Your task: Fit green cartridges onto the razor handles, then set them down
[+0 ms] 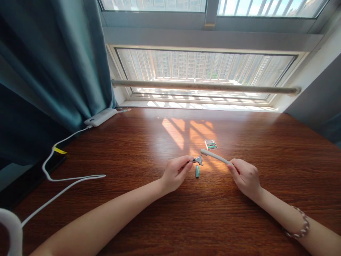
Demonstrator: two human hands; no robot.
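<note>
Silver razor handle in left hand

Wood-grain table: barred window beyond its far edge, blue curtain along its left, sunlight patches on its top.

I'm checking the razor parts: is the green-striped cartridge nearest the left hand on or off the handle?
Off. The cartridge lies on the table, separate from the razor handle pinched in the left hand.
</note>
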